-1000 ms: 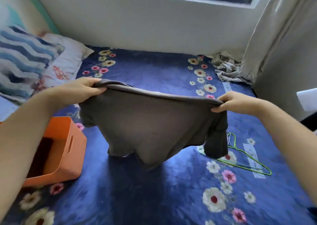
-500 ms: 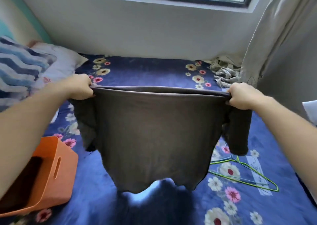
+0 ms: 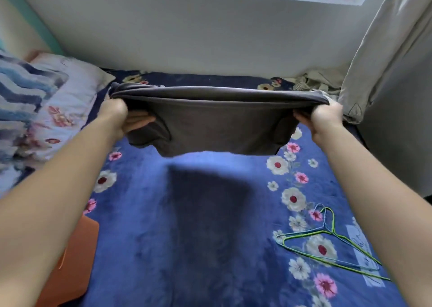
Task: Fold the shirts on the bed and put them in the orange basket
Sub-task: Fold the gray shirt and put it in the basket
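A dark grey shirt is stretched out in the air above the far half of the bed, held at both ends. My left hand grips its left end and my right hand grips its right end. The cloth billows flat, its lower edge off the blue flowered blanket, and it casts a dark shadow below. The orange basket stands at the near left, mostly hidden behind my left forearm. A crumpled light garment lies at the far right corner of the bed.
Green and blue wire hangers lie on the blanket at the near right. Pillows are stacked at the left. A wall and window run along the far side, and a pale curtain hangs at the right.
Both hands have swung the shirt forward and up, so it now spreads nearly flat in the air instead of hanging down. The view has tilted down, and the basket has slid behind my left arm.
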Tool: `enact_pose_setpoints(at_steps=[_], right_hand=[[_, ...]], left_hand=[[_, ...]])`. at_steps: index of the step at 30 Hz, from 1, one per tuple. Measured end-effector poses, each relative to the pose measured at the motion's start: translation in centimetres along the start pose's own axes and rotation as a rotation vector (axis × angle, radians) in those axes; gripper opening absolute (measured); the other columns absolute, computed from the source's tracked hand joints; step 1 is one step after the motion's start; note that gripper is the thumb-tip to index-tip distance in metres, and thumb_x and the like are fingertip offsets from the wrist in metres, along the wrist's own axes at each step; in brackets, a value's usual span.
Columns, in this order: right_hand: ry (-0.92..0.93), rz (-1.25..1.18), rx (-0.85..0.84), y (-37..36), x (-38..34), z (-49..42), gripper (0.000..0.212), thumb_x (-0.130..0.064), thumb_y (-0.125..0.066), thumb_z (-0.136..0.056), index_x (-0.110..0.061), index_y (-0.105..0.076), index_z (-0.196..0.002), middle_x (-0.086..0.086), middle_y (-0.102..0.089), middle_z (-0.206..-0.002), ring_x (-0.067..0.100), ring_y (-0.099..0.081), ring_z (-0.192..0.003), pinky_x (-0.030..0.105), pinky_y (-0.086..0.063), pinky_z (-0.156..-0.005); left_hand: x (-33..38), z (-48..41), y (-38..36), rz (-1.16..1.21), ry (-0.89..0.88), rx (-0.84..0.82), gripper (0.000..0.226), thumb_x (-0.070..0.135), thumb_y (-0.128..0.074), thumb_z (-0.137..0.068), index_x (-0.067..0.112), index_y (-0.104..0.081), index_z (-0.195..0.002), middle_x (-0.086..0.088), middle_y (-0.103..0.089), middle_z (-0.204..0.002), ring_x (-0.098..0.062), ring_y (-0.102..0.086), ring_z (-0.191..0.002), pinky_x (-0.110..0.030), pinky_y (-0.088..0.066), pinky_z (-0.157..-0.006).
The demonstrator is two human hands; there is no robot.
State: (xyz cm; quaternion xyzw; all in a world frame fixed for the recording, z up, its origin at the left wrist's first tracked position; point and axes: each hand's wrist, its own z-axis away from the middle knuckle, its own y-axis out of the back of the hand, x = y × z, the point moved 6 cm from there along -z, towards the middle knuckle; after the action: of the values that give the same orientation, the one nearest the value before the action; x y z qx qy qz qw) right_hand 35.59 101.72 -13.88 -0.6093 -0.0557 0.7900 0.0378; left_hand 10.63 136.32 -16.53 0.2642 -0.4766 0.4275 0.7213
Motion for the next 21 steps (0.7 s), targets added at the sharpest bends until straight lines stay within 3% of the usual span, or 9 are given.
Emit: enact_pose_setpoints(at_steps=[3,5,6,9,11,13,15,17,21], right_hand=[[0.248,0.201,0.089,1.4,-0.1,0.5,0.021,-0.009,-0.046,-0.078,-0.016,-0.066,-0.077,-0.003,-0.06,-0.08,0.013,-0.051,-0.08,0.03,-0.05,-0.067],[0.411,0.439,0.075,2.4,0.3,1.8,0.031,-0.003,-0.041,-0.075,-0.013,-0.068,-0.085,-0.005,-0.058,-0.073,0.006,-0.046,-0.073,0.019,-0.041,-0.065],[0.488,0.556,0.052,2.9,0.9,2.6,0.036,0.001,-0.039,-0.077,-0.01,-0.069,-0.094,0.0,-0.062,-0.078,0.007,-0.048,-0.076,0.018,-0.039,-0.066],[0.592,0.849,0.022,5.1,4.0,4.3,0.043,0.0,-0.039,-0.079,0.0,-0.066,-0.113,0.019,-0.066,-0.11,0.028,-0.059,-0.099,0.03,-0.04,-0.082],[0.552,0.989,-0.009,6.9,7.4,5.1,0.053,-0.01,-0.035,-0.073,0.001,-0.065,-0.115,0.023,-0.062,-0.118,0.04,-0.057,-0.105,0.036,-0.042,-0.086],[0.493,1.1,-0.074,8.4,11.3,6.1,0.053,-0.01,-0.036,-0.072,0.003,-0.065,-0.115,0.025,-0.06,-0.12,0.045,-0.057,-0.104,0.041,-0.043,-0.085],[0.422,1.205,-0.138,9.9,15.3,7.4,0.042,0.004,-0.044,-0.078,0.004,-0.064,-0.114,0.026,-0.057,-0.121,0.046,-0.056,-0.105,0.044,-0.044,-0.085],[0.339,1.303,-0.185,11.4,19.6,8.6,0.045,0.015,-0.047,-0.077,0.006,-0.061,-0.118,0.027,-0.054,-0.124,0.047,-0.055,-0.106,0.046,-0.043,-0.087],[0.139,1.538,-0.304,15.3,29.5,11.4,0.051,0.01,-0.047,-0.081,0.003,-0.05,-0.131,0.025,-0.043,-0.136,0.045,-0.052,-0.112,0.047,-0.042,-0.088]], left_hand=[[-0.6,0.6,0.5,0.234,-0.163,0.063,0.035,0.032,-0.032,-0.102,0.025,-0.067,-0.098,-0.004,-0.07,-0.101,-0.016,-0.07,-0.067,-0.029,-0.058,-0.059],[-2.5,0.9,1.6,0.316,-0.239,0.073,0.02,0.03,-0.038,-0.099,0.023,-0.055,-0.108,-0.003,-0.065,-0.1,-0.013,-0.067,-0.077,-0.032,-0.057,-0.078],[-3.9,1.2,2.5,0.324,-0.264,0.093,0.019,0.027,-0.04,-0.098,0.021,-0.052,-0.111,-0.001,-0.062,-0.097,-0.011,-0.064,-0.078,-0.032,-0.055,-0.079],[-8.9,2.7,5.6,0.14,-0.372,0.19,0.031,0.007,-0.041,-0.097,0.014,-0.053,-0.125,0.0,-0.059,-0.096,-0.007,-0.058,-0.073,-0.024,-0.05,-0.062],[-12.5,4.2,7.4,-0.149,-0.448,0.224,0.048,-0.012,-0.039,-0.088,0.009,-0.053,-0.129,-0.008,-0.061,-0.109,-0.017,-0.059,-0.091,-0.032,-0.049,-0.081],[-16.6,5.4,9.2,-0.397,-0.41,0.248,0.059,-0.02,-0.035,-0.081,0.009,-0.055,-0.128,-0.017,-0.059,-0.121,-0.027,-0.056,-0.108,-0.035,-0.042,-0.096],[-21.1,6.7,11.2,-0.521,-0.279,0.262,0.066,-0.022,-0.032,-0.077,0.013,-0.055,-0.129,-0.018,-0.061,-0.119,-0.033,-0.057,-0.107,-0.038,-0.044,-0.09],[-25.3,7.8,12.8,-0.629,-0.17,0.256,0.066,-0.02,-0.035,-0.076,0.014,-0.055,-0.129,-0.019,-0.062,-0.117,-0.036,-0.057,-0.107,-0.036,-0.042,-0.088],[-34.5,9.5,16.3,-0.87,-0.027,0.171,0.066,-0.02,-0.039,-0.076,0.013,-0.054,-0.131,-0.017,-0.052,-0.136,-0.034,-0.047,-0.125,-0.036,-0.034,-0.104]])
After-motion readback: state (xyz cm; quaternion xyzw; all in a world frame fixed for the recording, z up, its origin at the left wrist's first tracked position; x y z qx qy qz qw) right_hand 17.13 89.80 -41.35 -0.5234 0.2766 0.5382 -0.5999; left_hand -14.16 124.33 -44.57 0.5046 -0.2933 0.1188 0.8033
